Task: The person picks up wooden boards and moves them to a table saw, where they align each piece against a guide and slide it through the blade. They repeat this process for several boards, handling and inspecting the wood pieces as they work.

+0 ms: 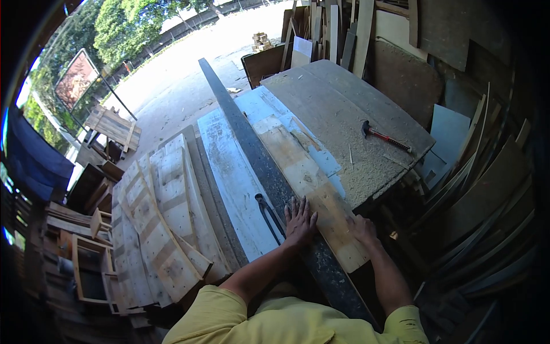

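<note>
My left hand (300, 222) lies flat with its fingers spread on a long dark plank (266, 163), near the seam with a pale wooden board (312, 183). Along that board's right edge, my right hand (362, 230) is closed on the wood, its fingertips partly hidden. The board lies lengthwise against the dark plank and has darker brown patches. Just left of my left hand, a pair of pincers (268, 217) rests on a whitish-blue panel (222, 155). A claw hammer (387, 137) with a red and black handle lies farther off to the right.
Sawdust covers part of the worktable (349, 109). Nailed wooden panels (166, 212) are stacked at left, beside a drawer-like wooden frame (91, 269). Boards and sheets (452, 137) lean along the right side. A pallet (113, 127) stands near the open yard.
</note>
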Demonstrator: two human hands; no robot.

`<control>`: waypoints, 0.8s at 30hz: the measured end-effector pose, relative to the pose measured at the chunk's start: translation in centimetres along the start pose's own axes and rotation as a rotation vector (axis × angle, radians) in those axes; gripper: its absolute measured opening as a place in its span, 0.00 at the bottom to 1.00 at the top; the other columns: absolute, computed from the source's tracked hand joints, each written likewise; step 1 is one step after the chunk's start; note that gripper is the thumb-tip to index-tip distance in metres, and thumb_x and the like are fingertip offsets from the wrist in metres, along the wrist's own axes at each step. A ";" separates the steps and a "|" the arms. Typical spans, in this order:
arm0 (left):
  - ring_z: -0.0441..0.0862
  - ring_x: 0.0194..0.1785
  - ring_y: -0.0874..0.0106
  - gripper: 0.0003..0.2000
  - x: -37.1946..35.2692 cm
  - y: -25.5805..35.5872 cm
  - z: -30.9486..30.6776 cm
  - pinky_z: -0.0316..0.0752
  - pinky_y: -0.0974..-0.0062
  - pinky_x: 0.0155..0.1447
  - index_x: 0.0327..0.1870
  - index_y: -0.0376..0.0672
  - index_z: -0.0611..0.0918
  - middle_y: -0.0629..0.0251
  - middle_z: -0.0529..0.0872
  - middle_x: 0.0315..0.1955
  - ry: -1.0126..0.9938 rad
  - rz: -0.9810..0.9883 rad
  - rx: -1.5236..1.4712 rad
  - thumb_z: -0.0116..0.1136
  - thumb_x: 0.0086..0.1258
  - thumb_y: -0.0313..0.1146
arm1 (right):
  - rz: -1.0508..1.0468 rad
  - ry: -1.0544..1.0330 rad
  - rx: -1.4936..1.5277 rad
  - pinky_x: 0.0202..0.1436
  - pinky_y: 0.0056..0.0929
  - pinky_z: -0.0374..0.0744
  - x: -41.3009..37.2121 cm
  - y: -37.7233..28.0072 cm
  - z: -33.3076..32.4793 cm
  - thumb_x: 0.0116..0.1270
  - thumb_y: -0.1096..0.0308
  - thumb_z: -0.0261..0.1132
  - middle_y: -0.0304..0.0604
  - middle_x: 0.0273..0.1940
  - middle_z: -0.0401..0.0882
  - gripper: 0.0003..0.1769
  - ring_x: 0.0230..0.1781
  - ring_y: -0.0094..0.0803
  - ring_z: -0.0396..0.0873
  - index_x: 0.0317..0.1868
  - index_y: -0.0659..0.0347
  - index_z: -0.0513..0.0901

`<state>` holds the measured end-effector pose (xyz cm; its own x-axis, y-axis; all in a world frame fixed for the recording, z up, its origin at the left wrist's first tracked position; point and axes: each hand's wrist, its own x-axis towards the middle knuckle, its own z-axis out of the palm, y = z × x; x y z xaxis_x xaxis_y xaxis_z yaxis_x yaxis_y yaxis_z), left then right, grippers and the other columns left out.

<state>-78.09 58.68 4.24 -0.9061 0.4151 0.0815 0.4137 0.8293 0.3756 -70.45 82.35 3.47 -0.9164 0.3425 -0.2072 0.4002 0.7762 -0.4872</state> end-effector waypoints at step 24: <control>0.55 0.77 0.53 0.28 13.2 -6.9 -4.2 0.45 0.42 0.74 0.72 0.41 0.66 0.61 0.63 0.74 -0.185 0.286 0.164 0.40 0.76 0.48 | 0.373 -0.065 0.933 0.13 0.24 0.75 -8.5 5.0 -1.7 0.73 0.70 0.58 0.46 0.22 0.79 0.15 0.13 0.27 0.76 0.56 0.65 0.79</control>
<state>-93.28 56.90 6.64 -0.7270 0.6865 -0.0120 0.6698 0.7130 0.2072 -60.68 84.23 4.25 -0.7433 0.4277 -0.5144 0.5225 -0.1091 -0.8456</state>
